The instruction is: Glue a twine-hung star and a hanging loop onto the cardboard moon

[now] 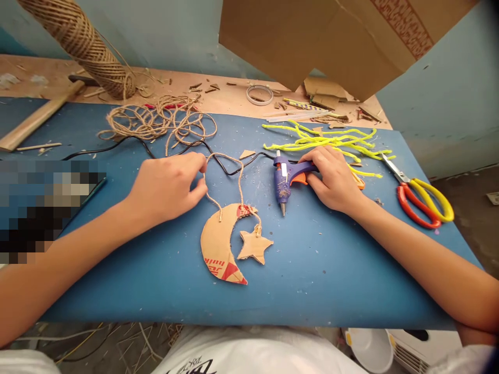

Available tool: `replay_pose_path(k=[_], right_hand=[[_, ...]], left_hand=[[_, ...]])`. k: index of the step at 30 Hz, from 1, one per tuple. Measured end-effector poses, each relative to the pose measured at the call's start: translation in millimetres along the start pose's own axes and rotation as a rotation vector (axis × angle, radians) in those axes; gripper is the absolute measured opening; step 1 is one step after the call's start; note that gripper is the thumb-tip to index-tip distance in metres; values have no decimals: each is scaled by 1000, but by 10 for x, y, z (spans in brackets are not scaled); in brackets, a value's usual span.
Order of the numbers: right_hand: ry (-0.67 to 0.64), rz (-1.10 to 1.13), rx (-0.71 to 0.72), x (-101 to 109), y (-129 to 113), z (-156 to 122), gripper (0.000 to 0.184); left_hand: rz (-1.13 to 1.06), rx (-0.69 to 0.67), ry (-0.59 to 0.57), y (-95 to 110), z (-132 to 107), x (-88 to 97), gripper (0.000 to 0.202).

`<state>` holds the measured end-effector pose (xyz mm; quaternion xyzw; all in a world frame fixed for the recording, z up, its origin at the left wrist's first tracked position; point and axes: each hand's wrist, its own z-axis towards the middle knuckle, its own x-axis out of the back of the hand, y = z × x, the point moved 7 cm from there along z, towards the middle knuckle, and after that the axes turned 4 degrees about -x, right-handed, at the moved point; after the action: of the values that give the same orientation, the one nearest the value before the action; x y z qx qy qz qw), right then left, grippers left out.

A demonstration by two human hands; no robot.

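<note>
My right hand is closed around the handle of a purple hot glue gun, which lies on the blue table with its nozzle towards me. My left hand rests to the left of a twine loop, thumb and index fingertips apart at the twine; its other fingers are mostly hidden. The loop is fixed to a cardboard crescent moon lying flat. A small cardboard star is tied by twine to the moon's upper tip and lies beside its inner curve.
Scissors and yellow-green pipe cleaners lie at the right. Loose twine, a twine spool and a hammer are at the back left. The black cord crosses the table. Cardboard stands behind; a pixelated device lies left.
</note>
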<state>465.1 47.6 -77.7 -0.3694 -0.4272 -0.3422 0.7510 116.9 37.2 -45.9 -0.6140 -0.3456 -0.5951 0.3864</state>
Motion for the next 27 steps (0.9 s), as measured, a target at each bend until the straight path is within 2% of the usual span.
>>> replay_pose_path(k=[3,6,9,16,23,27], right_hand=[[-27,-12,11,2,16,-5,28],[-33,9,25,17,22,-11,33],[-23,31,29,31,15,-13,36],[-30,53,28,70,-5,-32,41],[-83,112,159,125,-127,-50,52],[-144,89,122,126,-170,33,49]], left_hand=[[-122,-235,169,108,-94,-54,25],[-230,-473,378,176,-240,26,17],[-271,-626,433,223,-311,62,13],[-367,-721,401,255,-321,33,14],[-402,-727,379,270,-320,-9,14],[-389,-717,408,233,-314,13,16]])
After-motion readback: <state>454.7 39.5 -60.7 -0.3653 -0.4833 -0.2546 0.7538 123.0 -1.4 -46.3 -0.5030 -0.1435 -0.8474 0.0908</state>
